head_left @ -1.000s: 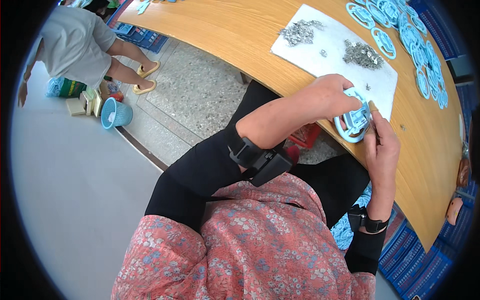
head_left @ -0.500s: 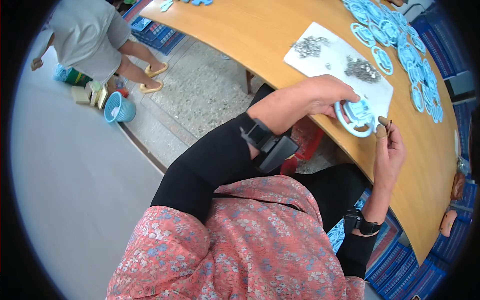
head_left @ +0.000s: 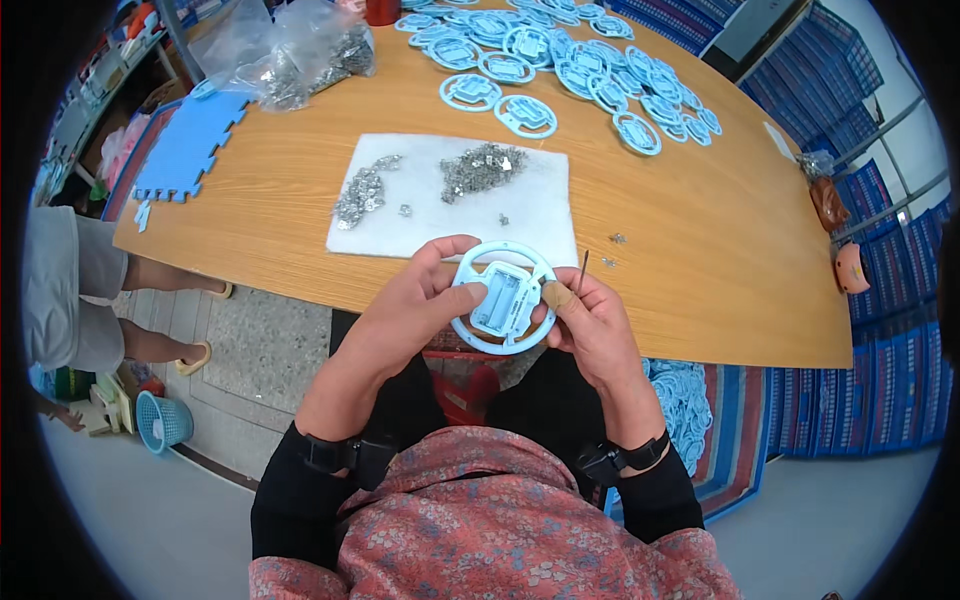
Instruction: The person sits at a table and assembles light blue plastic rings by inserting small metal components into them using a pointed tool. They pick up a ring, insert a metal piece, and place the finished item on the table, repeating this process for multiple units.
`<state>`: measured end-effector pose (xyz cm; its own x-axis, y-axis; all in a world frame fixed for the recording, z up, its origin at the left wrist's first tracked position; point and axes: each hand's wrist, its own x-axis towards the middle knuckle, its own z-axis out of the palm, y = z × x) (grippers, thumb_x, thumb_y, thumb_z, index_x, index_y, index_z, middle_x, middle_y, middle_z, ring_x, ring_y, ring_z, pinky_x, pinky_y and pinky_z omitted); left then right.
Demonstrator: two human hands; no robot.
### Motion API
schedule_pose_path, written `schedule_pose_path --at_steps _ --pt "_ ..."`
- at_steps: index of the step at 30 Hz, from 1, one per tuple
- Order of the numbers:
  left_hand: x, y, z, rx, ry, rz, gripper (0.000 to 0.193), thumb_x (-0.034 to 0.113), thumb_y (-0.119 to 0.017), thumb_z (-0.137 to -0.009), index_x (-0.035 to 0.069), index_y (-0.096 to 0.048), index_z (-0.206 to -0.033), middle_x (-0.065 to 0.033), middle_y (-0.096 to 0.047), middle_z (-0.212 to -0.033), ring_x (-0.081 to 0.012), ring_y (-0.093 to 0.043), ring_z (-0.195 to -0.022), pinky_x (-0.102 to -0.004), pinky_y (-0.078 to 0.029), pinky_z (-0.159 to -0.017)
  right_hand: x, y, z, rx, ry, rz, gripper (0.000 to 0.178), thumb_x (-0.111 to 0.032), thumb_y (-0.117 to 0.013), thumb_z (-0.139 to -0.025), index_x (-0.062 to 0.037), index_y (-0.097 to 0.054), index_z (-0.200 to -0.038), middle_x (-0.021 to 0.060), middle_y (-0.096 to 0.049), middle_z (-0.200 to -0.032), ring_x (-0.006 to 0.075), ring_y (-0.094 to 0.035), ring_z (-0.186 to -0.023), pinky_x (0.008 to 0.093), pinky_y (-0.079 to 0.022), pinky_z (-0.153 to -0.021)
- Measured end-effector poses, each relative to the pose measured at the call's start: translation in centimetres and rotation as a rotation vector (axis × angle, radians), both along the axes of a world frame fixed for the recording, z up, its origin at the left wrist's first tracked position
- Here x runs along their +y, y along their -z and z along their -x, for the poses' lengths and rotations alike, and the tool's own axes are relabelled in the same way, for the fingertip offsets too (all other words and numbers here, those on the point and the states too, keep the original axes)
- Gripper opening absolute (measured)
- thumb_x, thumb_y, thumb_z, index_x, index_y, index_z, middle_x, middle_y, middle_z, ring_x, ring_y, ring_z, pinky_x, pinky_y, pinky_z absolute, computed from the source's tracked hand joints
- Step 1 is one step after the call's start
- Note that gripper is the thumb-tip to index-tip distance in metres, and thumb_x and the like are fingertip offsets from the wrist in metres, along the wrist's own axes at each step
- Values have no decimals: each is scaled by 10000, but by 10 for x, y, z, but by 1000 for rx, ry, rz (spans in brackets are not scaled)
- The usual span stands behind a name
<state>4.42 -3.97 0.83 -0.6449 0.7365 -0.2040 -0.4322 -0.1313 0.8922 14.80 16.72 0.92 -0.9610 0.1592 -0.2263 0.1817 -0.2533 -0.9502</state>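
A light-blue toy steering wheel [head_left: 497,298] with a rectangular compartment in its middle is held over the table's near edge. My left hand [head_left: 418,308] is closed on its left side, thumb on the hub and fingers behind the rim. My right hand [head_left: 598,325] grips the right side of the rim, its thumb wrapped in a tan cover. A thin dark tool [head_left: 583,268] sticks up from the right fingers; its kind is not clear. Beyond the wheel lies a white foam sheet [head_left: 420,222], bearing heaps of small metal pieces [head_left: 482,172].
Many more blue wheels [head_left: 525,116] are spread over the far side of the wooden table [head_left: 720,270]. Clear bags of metal pieces [head_left: 310,65] and a blue foam mat [head_left: 190,150] lie at the left. A person [head_left: 75,290] stands beyond the left edge, near a blue basket [head_left: 163,421].
The view has swung toward the table. The wheel is now upright before me; my right hand, formerly beside its rim, has closed on it. The other person's position in view has shifted.
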Motion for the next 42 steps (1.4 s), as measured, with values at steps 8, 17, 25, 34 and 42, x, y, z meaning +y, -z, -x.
schedule_pose_path --at_steps 8,17,25,34,42 --pt "7 0 5 528 79 270 442 51 -579 -941 -12 -496 -1371 -110 -657 -1191 -141 -648 -1023 -305 -534 -871 -1 0 0 -54 -78 -14 227 -233 -590 -1023 -38 -650 -1123 -19 -649 -776 2 -472 -560 148 -354 -503" --pt "13 1 2 1114 -37 422 363 115 -552 -907 -40 -554 -1235 -99 -670 -1006 -199 -660 -878 -359 -543 -817 -4 -5 6 -98 -99 -77 214 -231 -587 -1024 -41 -657 -1095 -24 -633 -762 4 -458 -554 160 -342 -494" --pt "7 20 10 -449 98 -208 351 284 -390 -1047 17 -541 -1218 -39 -553 -892 -113 -510 -671 -253 -407 -520 -21 -4 20 137 17 -115 160 -162 -609 -1002 -10 -646 -1034 -25 -624 -762 18 -500 -623 194 -404 -556" --pt "3 26 4 -571 39 -312 433 361 -312 -1052 46 -539 -1243 -56 -548 -937 -130 -452 -648 -249 -360 -525 -35 9 25 314 50 -486 146 -15 -666 -899 17 -669 -1041 26 -639 -799 53 -552 -675 220 -454 -604" --pt "3 26 4 -614 44 -294 471 366 -293 -1055 26 -544 -1264 -67 -560 -941 -131 -452 -653 -254 -350 -523 -46 5 26 299 117 -480 162 -47 -699 -884 14 -637 -1021 5 -514 -691 63 -461 -605 245 -458 -613"
